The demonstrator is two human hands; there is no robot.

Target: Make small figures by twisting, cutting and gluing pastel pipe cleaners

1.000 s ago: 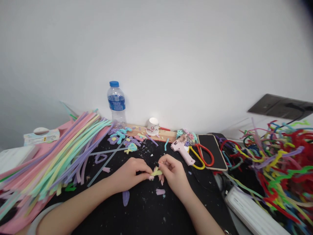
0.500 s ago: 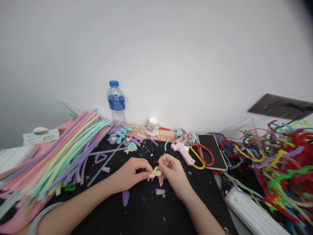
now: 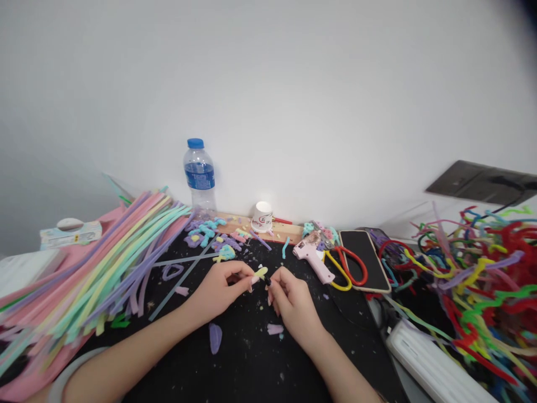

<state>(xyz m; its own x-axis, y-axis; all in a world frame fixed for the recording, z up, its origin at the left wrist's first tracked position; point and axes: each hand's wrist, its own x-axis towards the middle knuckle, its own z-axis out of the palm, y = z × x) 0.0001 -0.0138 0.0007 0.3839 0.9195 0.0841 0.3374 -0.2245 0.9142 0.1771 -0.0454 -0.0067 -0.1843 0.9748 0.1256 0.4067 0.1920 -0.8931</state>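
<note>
My left hand (image 3: 226,288) pinches a short, bent pale-yellow pipe cleaner piece (image 3: 260,272) between thumb and fingertips, just above the black mat. Close on its right, my right hand (image 3: 291,296) is closed, its dark-nailed fingertip against the lower end of the piece. The fingers partly cover that end. Below the hands lie a purple fuzzy petal shape (image 3: 215,338) and a small lilac scrap (image 3: 274,328). Beyond them is a heap of purple and turquoise pipe cleaner shapes (image 3: 205,232).
Long pastel pipe cleaners (image 3: 126,252) are piled at left. A water bottle (image 3: 199,176) and paper cup (image 3: 262,217) stand by the wall. To the right are a pink glue gun (image 3: 312,260), scissors (image 3: 352,264), a phone (image 3: 364,260), a white power strip (image 3: 432,361) and tangled pipe cleaners (image 3: 482,285).
Both hands have shifted slightly, the left one upward. The yellow piece has moved up and turned, lying nearer my left fingertips. My right fingers have drawn a little away from it.
</note>
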